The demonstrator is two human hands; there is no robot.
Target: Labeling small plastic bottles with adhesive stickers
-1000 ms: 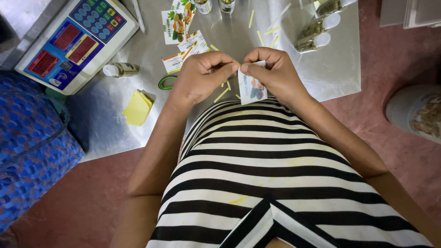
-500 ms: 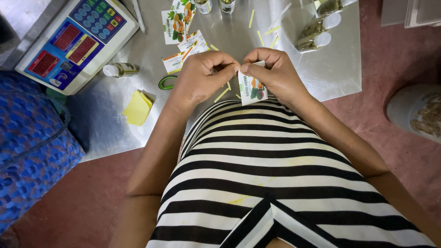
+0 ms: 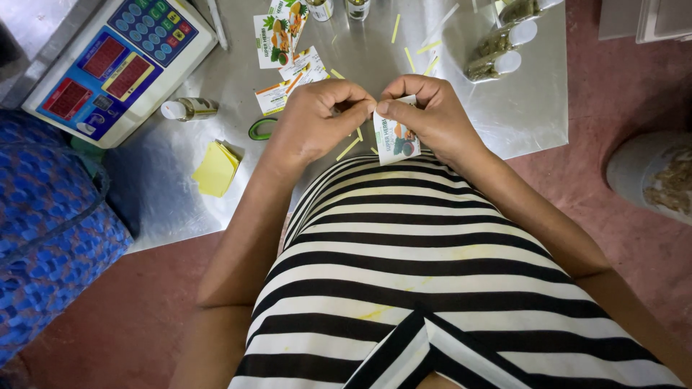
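Note:
My left hand [image 3: 321,119] and my right hand [image 3: 425,115] meet just above the near edge of a steel table [image 3: 519,115]. Both pinch the top of a small printed label [image 3: 395,142], white with green and orange pictures, which hangs down from my fingertips. Thin yellow paper strips [image 3: 347,148] lie on the table right under my hands. More printed labels [image 3: 288,68] lie loose on the table beyond my left hand.
A blue-faced weighing scale [image 3: 119,61] stands at the table's left. A small bottle [image 3: 189,109] lies on its side, with a yellow notepad [image 3: 215,169] and a green ring [image 3: 261,130] nearby. Filled bottles [image 3: 497,54] lie at the far right. Blue patterned cloth [image 3: 50,238] is at left.
The label between my fingers has shifted slightly downward and toward me; my hands stay pressed together at the same spot.

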